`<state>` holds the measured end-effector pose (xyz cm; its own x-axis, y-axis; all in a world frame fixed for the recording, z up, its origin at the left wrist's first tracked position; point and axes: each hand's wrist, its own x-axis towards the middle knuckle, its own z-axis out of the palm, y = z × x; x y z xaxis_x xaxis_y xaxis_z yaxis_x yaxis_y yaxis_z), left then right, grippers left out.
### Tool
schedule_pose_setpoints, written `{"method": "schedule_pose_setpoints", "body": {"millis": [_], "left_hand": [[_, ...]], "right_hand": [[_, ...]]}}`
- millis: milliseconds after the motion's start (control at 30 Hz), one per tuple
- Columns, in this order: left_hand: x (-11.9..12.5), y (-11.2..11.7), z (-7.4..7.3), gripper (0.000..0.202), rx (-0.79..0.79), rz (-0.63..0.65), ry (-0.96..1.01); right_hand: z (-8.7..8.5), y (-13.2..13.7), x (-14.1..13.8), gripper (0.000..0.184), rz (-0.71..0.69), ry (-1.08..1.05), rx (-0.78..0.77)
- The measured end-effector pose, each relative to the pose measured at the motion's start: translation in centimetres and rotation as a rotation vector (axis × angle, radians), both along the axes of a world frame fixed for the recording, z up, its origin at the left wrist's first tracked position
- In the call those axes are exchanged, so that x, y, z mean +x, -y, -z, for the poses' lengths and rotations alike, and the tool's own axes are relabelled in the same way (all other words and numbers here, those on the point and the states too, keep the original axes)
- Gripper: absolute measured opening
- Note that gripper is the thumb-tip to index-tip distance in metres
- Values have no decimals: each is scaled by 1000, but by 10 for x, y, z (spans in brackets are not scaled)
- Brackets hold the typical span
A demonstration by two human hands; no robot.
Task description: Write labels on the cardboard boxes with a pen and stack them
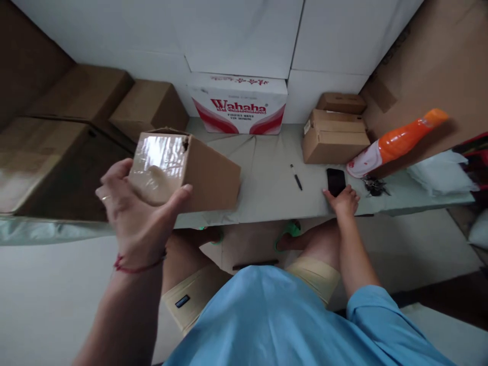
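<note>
My left hand [143, 216] grips a brown cardboard box [213, 178] by its near left end, thumb on one side and fingers round the other. Clear glossy tape covers the end facing me, and the box looks tilted, over the table's front edge. At the right, my right hand [345, 201] holds the lower end of a black smartphone [336, 180] that lies on the table, with the thumb at its left edge. Left of the phone lies a dark pen [296, 178] with a pale end. A bunch of keys [375, 186] sits just right of that hand.
Larger cartons [46, 152] and a smaller carton [148, 104] stand at the left. A white and red Wahaha carton [242, 107] is against the back wall. Small boxes [335, 134], an orange-topped bottle [396, 142] and a white plastic packet [442, 173] occupy the right.
</note>
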<state>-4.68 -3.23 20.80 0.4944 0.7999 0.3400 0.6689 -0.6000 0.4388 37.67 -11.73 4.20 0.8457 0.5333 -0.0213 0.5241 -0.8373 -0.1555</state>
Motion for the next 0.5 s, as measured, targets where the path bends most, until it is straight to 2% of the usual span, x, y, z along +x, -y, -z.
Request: {"method": "schedule_pose_setpoints", "body": {"millis": [100,267,333,400,500], "left_hand": [[3,-8,4,82,34,-49,12],[-3,-6,28,66,123,-312,49],[-4,1,38,76,109,-304,40],[-5,9,46,91,96,-236,27],[-9,16,56,89,124,-215,38]], "right_hand": [[0,-9,0,95,45,-27,-28],[-3,-11,12,91,93,-59,-55],[-3,-11,19,92,68,-72,-55],[-2,-11,23,93,53,-75,-45],[0,-10,21,89,52,-58,-24]]}}
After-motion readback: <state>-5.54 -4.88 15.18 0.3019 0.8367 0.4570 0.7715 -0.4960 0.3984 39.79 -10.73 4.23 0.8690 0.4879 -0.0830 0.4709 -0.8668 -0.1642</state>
